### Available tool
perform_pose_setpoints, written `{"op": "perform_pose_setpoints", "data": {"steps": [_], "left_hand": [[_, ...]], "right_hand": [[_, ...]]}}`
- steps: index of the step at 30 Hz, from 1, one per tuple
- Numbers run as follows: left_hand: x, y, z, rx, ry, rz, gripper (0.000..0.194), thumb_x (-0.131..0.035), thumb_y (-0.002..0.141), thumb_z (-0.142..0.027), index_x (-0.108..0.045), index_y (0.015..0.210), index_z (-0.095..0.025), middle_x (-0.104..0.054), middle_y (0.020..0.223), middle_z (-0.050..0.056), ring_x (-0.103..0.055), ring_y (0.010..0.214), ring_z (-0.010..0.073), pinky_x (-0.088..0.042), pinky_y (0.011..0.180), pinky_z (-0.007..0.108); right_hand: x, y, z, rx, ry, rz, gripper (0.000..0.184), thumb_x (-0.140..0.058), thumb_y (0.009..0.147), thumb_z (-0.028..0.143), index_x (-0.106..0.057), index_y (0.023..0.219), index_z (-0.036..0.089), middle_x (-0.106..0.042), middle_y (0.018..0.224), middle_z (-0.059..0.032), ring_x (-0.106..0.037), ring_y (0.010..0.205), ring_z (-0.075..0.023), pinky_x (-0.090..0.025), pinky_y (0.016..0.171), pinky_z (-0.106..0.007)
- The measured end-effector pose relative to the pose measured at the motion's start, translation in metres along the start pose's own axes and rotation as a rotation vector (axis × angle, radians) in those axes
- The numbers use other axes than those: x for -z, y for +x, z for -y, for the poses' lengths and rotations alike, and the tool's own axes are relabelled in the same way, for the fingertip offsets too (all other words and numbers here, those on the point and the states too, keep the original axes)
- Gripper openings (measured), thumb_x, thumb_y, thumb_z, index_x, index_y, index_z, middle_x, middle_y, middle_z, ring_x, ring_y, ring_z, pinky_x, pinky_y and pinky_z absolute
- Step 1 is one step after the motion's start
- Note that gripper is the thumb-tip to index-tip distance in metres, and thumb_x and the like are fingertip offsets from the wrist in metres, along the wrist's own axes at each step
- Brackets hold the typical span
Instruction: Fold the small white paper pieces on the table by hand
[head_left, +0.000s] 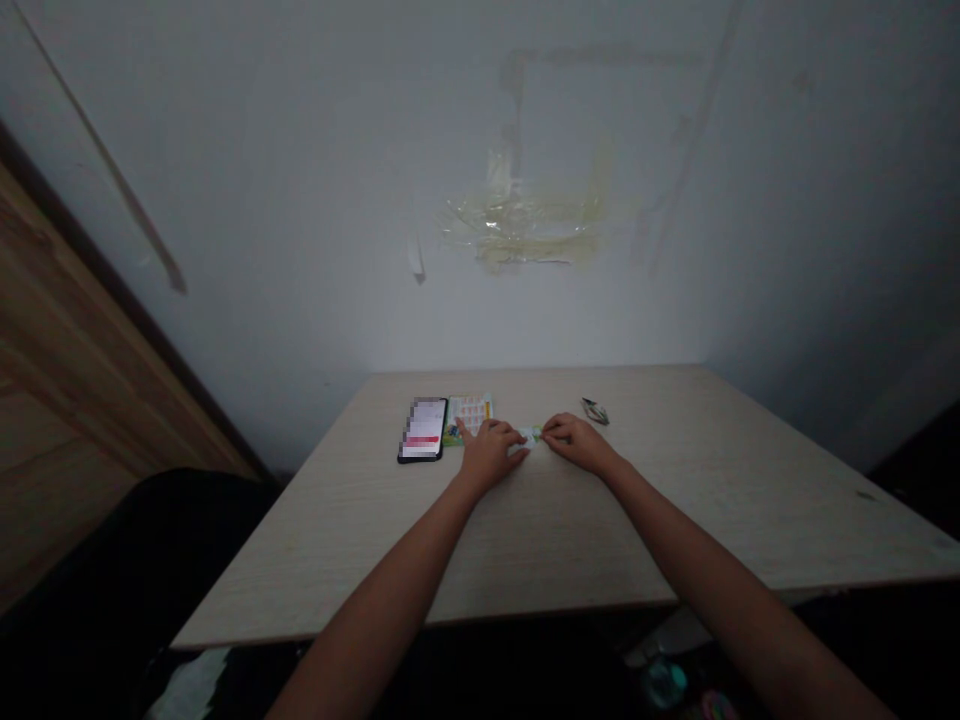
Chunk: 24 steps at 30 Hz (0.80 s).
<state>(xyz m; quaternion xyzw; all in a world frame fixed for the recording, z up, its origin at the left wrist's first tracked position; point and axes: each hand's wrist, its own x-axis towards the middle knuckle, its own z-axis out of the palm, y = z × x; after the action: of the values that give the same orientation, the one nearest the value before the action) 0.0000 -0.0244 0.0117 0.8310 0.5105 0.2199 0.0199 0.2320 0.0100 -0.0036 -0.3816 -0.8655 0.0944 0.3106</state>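
A small, light printed slip of paper with green on it point(532, 437) lies on the table between my hands, partly hidden by fingers. My left hand point(489, 455) is bent over its left end, thumb and forefinger on the slip, the other fingers spread towards a booklet. At the right end, my right hand point(576, 442) pinches the edge with thumb and fingertips together. The green-edged printed booklet point(472, 408) lies just beyond my left hand, which covers its near corner. Beside it rests a phone point(424, 428) with a lit, partly blurred screen.
A small crumpled dark-and-white piece point(595, 411) lies on the pale wooden table point(555, 560) beyond my right hand. The wall point(300, 220) rises at the table's far edge, with clear tape point(536, 230) stuck on it. A bottle point(666, 682) shows below the near edge.
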Motion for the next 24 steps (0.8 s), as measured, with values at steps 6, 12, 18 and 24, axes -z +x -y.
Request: {"op": "perform_pose_setpoints", "data": {"steps": [6, 12, 18, 24], "left_hand": [[-0.0010, 0.0025, 0.0006, 0.004, -0.009, 0.004, 0.016, -0.063, 0.088, -0.041, -0.071, 0.101, -0.036, -0.070, 0.114, -0.002, -0.047, 0.125, 0.0308, 0.013, 0.099, 0.084], [-0.0021, 0.0037, 0.0017, 0.012, -0.016, 0.014, 0.017, -0.064, 0.087, -0.042, -0.071, 0.100, -0.036, -0.069, 0.115, -0.002, -0.047, 0.126, 0.0311, 0.014, 0.098, 0.085], [-0.0044, 0.0027, 0.0022, 0.018, -0.014, -0.003, 0.017, -0.063, 0.087, -0.043, -0.071, 0.101, -0.037, -0.069, 0.114, -0.001, -0.047, 0.125, 0.0304, 0.016, 0.098, 0.084], [-0.0039, 0.0006, 0.0026, 0.003, -0.006, -0.011, 0.018, -0.060, 0.089, -0.043, -0.071, 0.102, -0.037, -0.070, 0.113, -0.001, -0.048, 0.124, 0.0289, 0.016, 0.101, 0.081]], "right_hand": [[-0.0030, 0.0005, -0.0014, 0.023, -0.055, -0.047, 0.018, -0.059, 0.092, 0.024, -0.077, 0.093, 0.020, -0.069, 0.100, -0.0085, -0.059, 0.099, -0.0203, -0.047, 0.091, -0.033], [-0.0035, 0.0024, -0.0020, -0.006, -0.094, -0.069, 0.020, -0.057, 0.092, 0.024, -0.077, 0.092, 0.019, -0.069, 0.097, -0.0092, -0.059, 0.098, -0.0218, -0.047, 0.091, -0.036], [-0.0061, 0.0040, -0.0042, -0.026, -0.104, -0.075, 0.022, -0.057, 0.092, 0.025, -0.078, 0.088, 0.020, -0.070, 0.094, -0.0092, -0.060, 0.095, -0.0224, -0.048, 0.089, -0.037], [-0.0029, 0.0025, -0.0003, -0.011, -0.054, -0.072, 0.021, -0.056, 0.092, 0.024, -0.077, 0.091, 0.021, -0.070, 0.096, -0.0082, -0.061, 0.097, -0.0218, -0.048, 0.091, -0.036]]}}
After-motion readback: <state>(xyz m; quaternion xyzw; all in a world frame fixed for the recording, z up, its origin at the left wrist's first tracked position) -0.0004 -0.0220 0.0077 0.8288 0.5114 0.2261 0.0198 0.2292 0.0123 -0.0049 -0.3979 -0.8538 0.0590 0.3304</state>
